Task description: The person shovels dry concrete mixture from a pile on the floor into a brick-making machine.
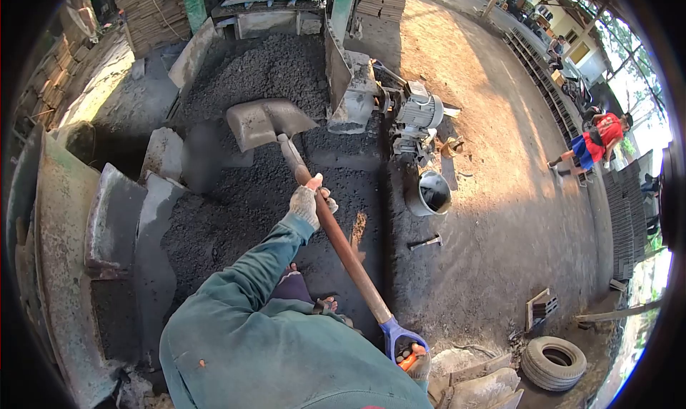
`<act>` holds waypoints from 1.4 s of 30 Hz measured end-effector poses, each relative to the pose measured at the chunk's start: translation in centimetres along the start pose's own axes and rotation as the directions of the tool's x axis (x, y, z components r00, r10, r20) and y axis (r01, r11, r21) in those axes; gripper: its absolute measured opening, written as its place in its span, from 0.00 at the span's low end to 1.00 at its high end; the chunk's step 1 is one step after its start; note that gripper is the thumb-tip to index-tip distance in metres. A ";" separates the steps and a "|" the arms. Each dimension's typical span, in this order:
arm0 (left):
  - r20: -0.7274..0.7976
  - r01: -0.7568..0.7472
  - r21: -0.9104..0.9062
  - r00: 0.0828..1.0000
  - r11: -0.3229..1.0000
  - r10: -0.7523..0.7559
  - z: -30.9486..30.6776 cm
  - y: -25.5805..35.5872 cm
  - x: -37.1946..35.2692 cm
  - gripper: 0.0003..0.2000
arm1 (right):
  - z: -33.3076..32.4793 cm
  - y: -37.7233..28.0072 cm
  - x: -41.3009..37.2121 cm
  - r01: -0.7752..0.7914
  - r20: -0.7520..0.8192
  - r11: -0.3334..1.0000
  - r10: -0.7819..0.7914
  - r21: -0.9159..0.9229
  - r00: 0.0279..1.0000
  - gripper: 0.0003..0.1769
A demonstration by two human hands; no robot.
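Note:
A shovel (343, 248) with a wooden shaft lies diagonally across the view. Its metal blade (264, 121) is over the dark, crumbly material (275, 70), with no load visible on it. My left hand (311, 203), in a pale fingerless glove, is closed around the shaft below the blade socket. At the other end, my right hand (418, 365) is closed on the blue and orange D-shaped handle (397, 335), its fingers partly hidden. The dark material also covers the ground below my left hand.
An electric motor (420, 112) with machinery stands right of the material, near a metal bucket (429, 195) and a hammer (426, 242). Upright slabs (114, 216) line the left. A tire (554, 362) lies lower right. A person in red (607, 130) bends at far right.

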State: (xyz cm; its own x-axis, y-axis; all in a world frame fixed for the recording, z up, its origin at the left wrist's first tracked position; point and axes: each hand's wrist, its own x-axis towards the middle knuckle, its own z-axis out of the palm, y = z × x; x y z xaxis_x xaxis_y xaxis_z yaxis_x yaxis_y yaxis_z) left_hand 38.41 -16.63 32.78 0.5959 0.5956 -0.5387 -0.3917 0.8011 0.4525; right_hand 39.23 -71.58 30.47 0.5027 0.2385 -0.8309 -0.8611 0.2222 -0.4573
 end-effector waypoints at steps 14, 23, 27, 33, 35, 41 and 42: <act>0.334 0.226 -0.026 0.920 0.974 -0.205 -6.4 4.4 7.0 0.07 | 8.9 4.1 1.2 0.086 -0.097 0.991 -0.077 0.098 0.992 0.08; 0.222 0.301 -0.189 0.940 0.935 -0.258 -2.9 7.0 3.5 0.09 | 13.3 5.1 1.5 0.117 -0.067 0.988 -0.111 0.098 0.992 0.07; 0.153 0.363 -0.005 0.921 0.932 -0.358 -3.2 7.0 4.4 0.12 | 15.3 5.5 1.3 0.142 -0.091 0.983 -0.132 0.115 0.987 0.07; 0.157 0.410 0.040 0.898 0.911 -0.411 -1.3 11.4 7.9 0.11 | 20.7 7.2 1.7 0.191 -0.122 0.969 -0.173 0.155 0.977 0.07; 0.212 0.385 0.056 0.897 0.921 -0.388 -0.3 14.8 11.9 0.11 | 22.8 8.3 1.9 0.201 -0.102 0.965 -0.186 0.170 0.977 0.07; 0.291 0.068 0.149 0.950 0.987 -0.109 3.4 24.2 22.8 0.11 | 35.0 8.7 4.2 0.292 0.009 0.953 -0.294 0.086 0.956 0.07; 0.293 0.074 0.163 0.948 0.984 -0.120 3.8 26.0 25.4 0.11 | 38.0 8.5 4.6 0.304 0.085 0.943 -0.317 0.134 0.945 0.06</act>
State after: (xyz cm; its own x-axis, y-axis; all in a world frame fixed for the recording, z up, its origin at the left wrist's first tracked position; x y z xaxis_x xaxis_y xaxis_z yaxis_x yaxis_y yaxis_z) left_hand 45.98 19.09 33.55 0.8179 0.4516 -0.3567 -0.2267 0.8226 0.5215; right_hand 37.10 -32.68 34.85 0.7540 0.2352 -0.6133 -0.6493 0.4086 -0.6415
